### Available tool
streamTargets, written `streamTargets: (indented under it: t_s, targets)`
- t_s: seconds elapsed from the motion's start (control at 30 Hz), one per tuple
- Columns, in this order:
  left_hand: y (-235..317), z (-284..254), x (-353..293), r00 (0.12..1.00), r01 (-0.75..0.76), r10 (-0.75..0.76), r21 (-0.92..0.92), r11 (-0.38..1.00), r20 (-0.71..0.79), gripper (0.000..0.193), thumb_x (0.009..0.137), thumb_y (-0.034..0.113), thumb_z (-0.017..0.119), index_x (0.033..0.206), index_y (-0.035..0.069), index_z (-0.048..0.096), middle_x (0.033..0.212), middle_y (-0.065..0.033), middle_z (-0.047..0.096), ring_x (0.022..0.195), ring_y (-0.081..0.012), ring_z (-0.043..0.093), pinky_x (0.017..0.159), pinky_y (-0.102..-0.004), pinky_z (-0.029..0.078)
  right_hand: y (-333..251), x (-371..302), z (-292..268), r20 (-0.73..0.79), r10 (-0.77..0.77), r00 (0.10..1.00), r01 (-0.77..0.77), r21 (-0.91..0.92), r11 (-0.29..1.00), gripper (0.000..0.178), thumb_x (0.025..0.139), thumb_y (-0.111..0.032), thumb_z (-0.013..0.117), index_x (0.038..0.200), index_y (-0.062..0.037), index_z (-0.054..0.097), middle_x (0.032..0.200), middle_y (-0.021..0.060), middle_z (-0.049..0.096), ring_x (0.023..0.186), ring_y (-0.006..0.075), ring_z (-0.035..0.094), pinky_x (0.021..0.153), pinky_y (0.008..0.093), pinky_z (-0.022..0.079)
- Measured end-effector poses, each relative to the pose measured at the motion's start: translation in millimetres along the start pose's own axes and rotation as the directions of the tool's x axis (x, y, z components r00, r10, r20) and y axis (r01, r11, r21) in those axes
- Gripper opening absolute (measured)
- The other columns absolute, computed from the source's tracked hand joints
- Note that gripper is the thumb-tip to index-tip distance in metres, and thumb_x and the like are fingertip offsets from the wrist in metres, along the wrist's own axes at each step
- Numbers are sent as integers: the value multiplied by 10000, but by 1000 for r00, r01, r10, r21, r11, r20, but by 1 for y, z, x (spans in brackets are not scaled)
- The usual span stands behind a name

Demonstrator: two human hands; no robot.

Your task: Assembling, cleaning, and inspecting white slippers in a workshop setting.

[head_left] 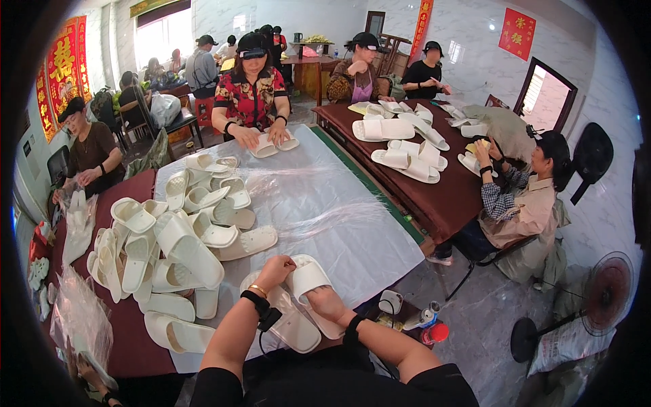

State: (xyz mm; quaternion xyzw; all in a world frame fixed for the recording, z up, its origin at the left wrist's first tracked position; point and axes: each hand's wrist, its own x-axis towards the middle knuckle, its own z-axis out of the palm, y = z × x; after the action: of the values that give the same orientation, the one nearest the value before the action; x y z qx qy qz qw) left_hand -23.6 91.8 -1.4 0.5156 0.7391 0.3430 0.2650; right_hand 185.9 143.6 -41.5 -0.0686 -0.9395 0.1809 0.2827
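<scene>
Close in front of me is a white slipper (309,277) with a broad strap. My left hand (277,273) pinches the edge of its strap. From the right, my right hand (327,302) grips the same slipper with its fingers tucked in under the strap, where the fingertips are hidden. Another white slipper (291,324) lies beside it to the left, partly beneath my left wrist. A large heap of white slippers (186,247) covers the left side of the table, tumbled over one another at various angles.
Clear plastic sheeting (332,197) covers the table. Across it, a person (252,95) handles slippers. More slippers (407,146) lie on a brown table (434,203) at right, with people around it. Near my right elbow stand a red-lidded jar (435,332) and cans; a fan (607,292) stands beyond.
</scene>
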Motion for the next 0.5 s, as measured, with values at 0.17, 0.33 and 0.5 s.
streamTargets:
  t_s: [0.17,0.33,0.5]
  targets:
    - [-7,6,-3,979,-76,90,82,994,-185,186,850,151,612,936,4,687,832,-193,682,767,-301,664,702,-384,502,-1,0,2,16,19,1000,-19,-18,1000,225,754,-44,565,969,-54,630,880,159,642,792,344,625,730,430,504]
    - [4,-4,-8,956,19,-19,-2,1000,-293,173,847,153,611,912,7,680,840,-193,681,805,-355,655,717,-400,507,-5,-2,-5,-38,28,999,-27,24,999,230,762,-40,583,980,-61,654,915,149,648,863,338,621,799,426,483]
    - [-1,1,-14,976,-116,108,-32,993,-190,191,850,151,622,945,-5,675,824,-185,684,755,-311,663,680,-376,503,-7,-2,-5,-91,-24,996,26,23,999,230,789,-58,559,1002,-73,646,971,130,648,910,320,620,835,412,478]
